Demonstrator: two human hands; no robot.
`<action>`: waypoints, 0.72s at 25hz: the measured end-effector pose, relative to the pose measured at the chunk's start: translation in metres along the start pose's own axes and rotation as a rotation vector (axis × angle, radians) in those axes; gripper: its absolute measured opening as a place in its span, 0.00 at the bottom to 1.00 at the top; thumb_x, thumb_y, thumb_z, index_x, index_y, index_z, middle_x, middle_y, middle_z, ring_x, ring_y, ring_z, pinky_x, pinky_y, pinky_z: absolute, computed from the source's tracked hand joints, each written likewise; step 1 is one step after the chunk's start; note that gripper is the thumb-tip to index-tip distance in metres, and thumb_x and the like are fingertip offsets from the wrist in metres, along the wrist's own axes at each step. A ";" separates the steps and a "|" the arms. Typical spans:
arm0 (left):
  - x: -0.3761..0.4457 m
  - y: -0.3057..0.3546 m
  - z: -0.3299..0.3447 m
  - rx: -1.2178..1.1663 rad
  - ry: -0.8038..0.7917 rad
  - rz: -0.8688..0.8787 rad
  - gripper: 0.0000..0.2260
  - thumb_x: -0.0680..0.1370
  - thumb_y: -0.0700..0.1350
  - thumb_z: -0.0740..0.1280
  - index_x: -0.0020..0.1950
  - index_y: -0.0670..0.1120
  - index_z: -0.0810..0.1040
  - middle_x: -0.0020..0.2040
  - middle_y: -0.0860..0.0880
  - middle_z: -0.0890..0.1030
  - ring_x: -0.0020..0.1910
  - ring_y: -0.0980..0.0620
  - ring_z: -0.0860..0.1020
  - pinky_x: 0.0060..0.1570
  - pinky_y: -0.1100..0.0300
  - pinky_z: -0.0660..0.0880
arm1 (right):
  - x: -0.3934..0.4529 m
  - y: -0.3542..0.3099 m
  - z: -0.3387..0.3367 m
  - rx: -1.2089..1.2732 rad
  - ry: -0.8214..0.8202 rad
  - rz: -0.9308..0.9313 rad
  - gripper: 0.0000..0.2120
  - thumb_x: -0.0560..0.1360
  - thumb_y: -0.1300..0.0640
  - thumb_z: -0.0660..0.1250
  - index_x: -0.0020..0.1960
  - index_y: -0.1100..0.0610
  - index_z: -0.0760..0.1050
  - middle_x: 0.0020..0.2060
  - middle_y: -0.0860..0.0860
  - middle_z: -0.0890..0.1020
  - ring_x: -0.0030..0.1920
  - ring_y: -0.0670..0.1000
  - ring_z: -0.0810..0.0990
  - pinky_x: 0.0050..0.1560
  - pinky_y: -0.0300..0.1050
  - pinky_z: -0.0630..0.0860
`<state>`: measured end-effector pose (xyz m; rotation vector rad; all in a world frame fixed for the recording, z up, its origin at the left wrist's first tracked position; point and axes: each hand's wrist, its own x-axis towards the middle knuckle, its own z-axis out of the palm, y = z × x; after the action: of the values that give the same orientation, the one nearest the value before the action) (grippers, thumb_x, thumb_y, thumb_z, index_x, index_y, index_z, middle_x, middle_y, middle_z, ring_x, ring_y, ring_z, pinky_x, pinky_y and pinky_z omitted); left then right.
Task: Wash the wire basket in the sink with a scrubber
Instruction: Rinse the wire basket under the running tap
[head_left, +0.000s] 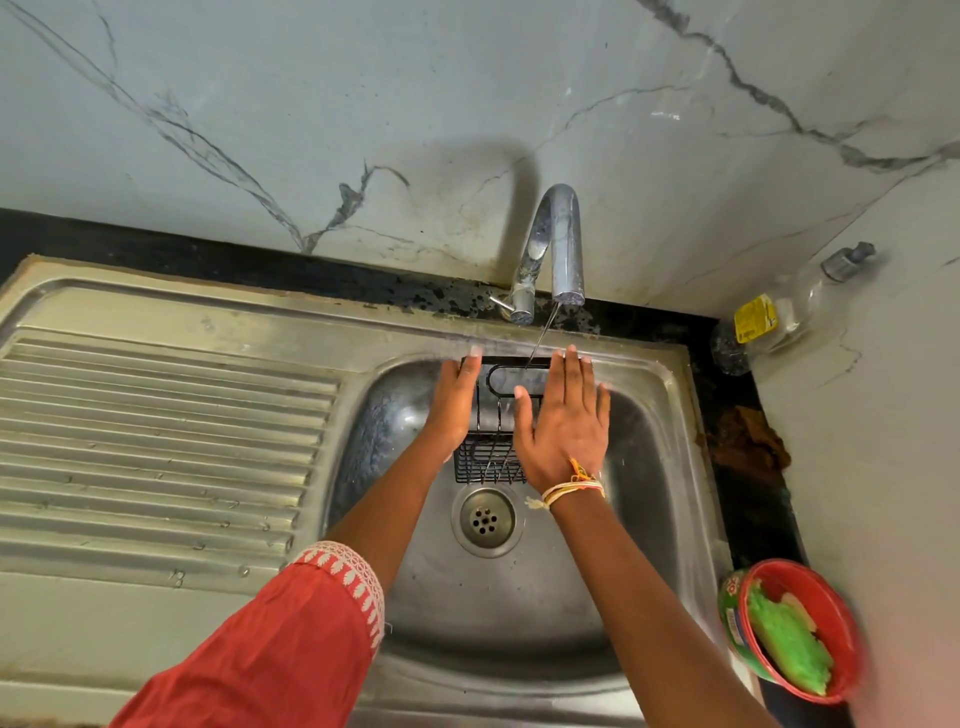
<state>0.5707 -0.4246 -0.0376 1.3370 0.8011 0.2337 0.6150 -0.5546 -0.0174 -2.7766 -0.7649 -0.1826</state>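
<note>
Nearest me, the scrubber (789, 642) sat unused at the counter's right edge. Both hands, left hand (457, 410) and right hand (563, 426), pressed straight fingers against the wire basket (491, 457) at the sink (670, 395) back wall; unclamped, it could slip.

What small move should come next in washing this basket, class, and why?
Probably the right hand should reach for the green scrubber in the red tub: both hands lie flat on the wire basket under a thin stream from the tap, neither holding a scrubber.

Wire basket (491, 452) in sink (519, 613), between both hands, under tap (556, 244).
</note>
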 end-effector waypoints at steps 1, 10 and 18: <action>0.002 0.001 0.001 0.034 0.009 0.048 0.19 0.81 0.60 0.57 0.63 0.47 0.69 0.55 0.55 0.73 0.53 0.59 0.72 0.56 0.58 0.65 | 0.000 -0.007 0.000 0.003 -0.015 -0.024 0.33 0.80 0.40 0.46 0.77 0.59 0.55 0.76 0.55 0.57 0.77 0.55 0.53 0.75 0.58 0.52; 0.020 0.017 0.002 0.012 0.153 0.116 0.12 0.80 0.52 0.65 0.47 0.44 0.76 0.38 0.51 0.77 0.39 0.54 0.75 0.45 0.56 0.72 | -0.020 0.030 -0.007 -0.083 -0.100 -0.309 0.30 0.81 0.42 0.46 0.78 0.54 0.48 0.78 0.51 0.52 0.77 0.52 0.47 0.75 0.57 0.51; 0.027 0.025 0.003 0.146 0.168 0.171 0.14 0.82 0.47 0.62 0.36 0.48 0.66 0.32 0.50 0.69 0.37 0.49 0.70 0.41 0.54 0.67 | -0.034 0.017 0.003 0.210 0.001 -0.103 0.30 0.80 0.45 0.48 0.77 0.59 0.52 0.77 0.53 0.54 0.77 0.51 0.52 0.75 0.48 0.53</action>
<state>0.5993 -0.4048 -0.0246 1.5403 0.8577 0.4345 0.5950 -0.5839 -0.0296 -2.5419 -0.8738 -0.1147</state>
